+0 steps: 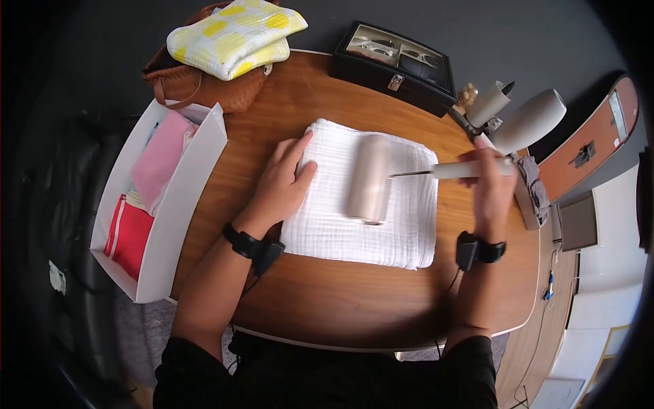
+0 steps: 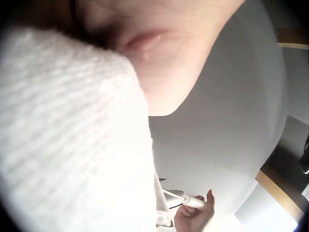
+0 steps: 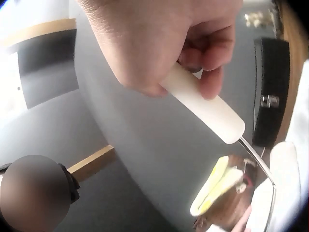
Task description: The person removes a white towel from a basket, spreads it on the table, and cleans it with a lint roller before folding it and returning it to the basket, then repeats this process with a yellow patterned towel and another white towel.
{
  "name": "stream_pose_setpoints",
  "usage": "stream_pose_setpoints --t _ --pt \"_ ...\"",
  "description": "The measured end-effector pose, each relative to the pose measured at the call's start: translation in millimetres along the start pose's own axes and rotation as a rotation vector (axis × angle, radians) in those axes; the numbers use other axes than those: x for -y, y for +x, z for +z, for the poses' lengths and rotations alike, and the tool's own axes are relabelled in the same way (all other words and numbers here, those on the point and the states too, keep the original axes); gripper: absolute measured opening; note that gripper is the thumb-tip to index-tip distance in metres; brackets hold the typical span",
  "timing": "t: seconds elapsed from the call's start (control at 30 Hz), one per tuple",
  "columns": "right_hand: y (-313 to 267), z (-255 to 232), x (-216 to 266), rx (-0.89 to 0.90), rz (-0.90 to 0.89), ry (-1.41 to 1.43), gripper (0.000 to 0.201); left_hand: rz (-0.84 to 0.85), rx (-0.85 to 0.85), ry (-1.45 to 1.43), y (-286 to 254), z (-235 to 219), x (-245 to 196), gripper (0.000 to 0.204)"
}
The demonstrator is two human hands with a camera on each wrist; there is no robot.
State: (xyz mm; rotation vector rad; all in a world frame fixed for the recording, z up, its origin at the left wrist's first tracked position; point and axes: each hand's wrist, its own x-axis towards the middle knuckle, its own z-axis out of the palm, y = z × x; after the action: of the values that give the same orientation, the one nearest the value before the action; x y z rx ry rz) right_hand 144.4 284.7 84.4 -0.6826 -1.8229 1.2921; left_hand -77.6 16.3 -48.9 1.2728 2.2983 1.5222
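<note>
A folded white cloth [image 1: 320,235] with a crinkled weave lies on the wooden table in front of me. My left hand [image 1: 278,184] rests along its left edge, thumb over the top and fingers extended toward the upper corner. In my right hand [image 1: 492,187] is a lint roller [image 1: 370,178], gripped by its pale handle [image 3: 207,113] with the fingers curled round it. The roller's cylinder, slightly blurred, overlaps the middle of the cloth in the head view. A thin metal rod joins cylinder and handle.
On the left stands a white box [image 1: 187,211] with folded pink and red cloths inside. Behind it, a yellow-spotted cloth [image 1: 235,37] tops a brown bag [image 1: 238,92]. A black glasses case [image 1: 388,78] sits at the back, with a hair dryer [image 1: 535,123] at the right.
</note>
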Motion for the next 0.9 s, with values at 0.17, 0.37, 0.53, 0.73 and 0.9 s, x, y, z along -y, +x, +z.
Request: stream_pose_setpoints --t 0.17,0.37,0.53,0.73,0.9 --pt "29.8 -60.8 -17.9 -0.174 -0.073 0.001 0.041 0.043 -0.002 0.108 -0.3 4.7 3.4 0.057" --pt "10.9 -12.0 -29.9 -0.001 -0.018 0.102 0.039 0.057 -0.004 0.085 1.9 6.2 3.8 0.056" --pt "-8.0 13.9 -29.2 0.311 0.060 0.078 0.036 0.037 0.006 0.047 1.7 6.0 3.8 0.056" --pt "18.7 -58.7 -13.8 -0.071 -0.007 -0.075 0.034 0.011 0.068 0.045 1.3 1.1 -6.6 0.056" --pt "24.1 -74.0 -10.1 -0.097 -0.022 -0.100 0.034 0.019 0.053 0.061 1.1 3.8 -0.8 0.055"
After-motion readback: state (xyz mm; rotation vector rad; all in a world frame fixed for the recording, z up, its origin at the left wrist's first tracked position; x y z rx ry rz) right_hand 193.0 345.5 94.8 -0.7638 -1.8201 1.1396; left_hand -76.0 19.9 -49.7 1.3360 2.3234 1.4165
